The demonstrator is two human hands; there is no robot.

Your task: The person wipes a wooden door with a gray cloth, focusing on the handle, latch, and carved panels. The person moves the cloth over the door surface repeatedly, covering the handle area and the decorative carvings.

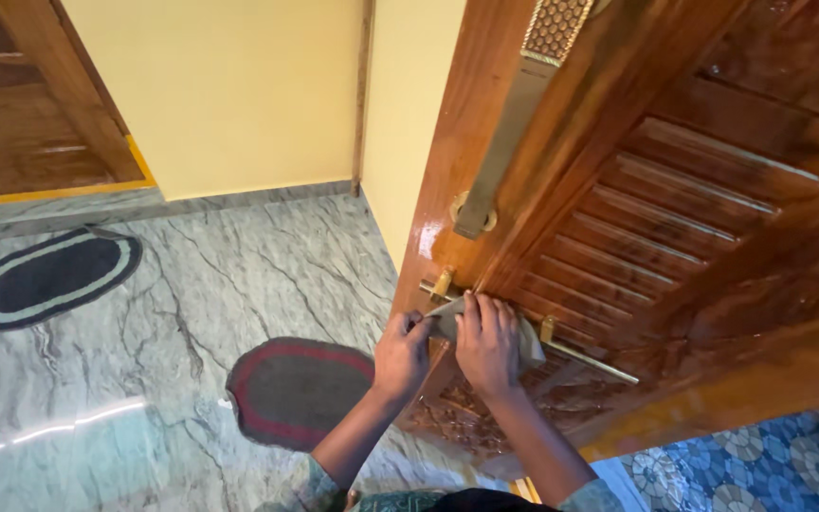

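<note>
A glossy carved wooden door (pixel 675 218) fills the right side of the head view. A brass bolt bar (pixel 580 356) runs across its lower panel. My right hand (pixel 487 343) presses a small grey cloth (pixel 447 313) flat against the door over the bolt. My left hand (pixel 402 353) pinches the cloth's left end beside the door's edge. A long brass handle plate (pixel 509 142) hangs on the door above both hands.
Grey marble floor (pixel 172 313) spreads to the left. A dark oval mat with a red border (pixel 296 389) lies just below my arms, another dark oval mat (pixel 49 275) at far left. A yellow wall (pixel 239 85) stands behind, blue patterned tiles (pixel 760 465) at lower right.
</note>
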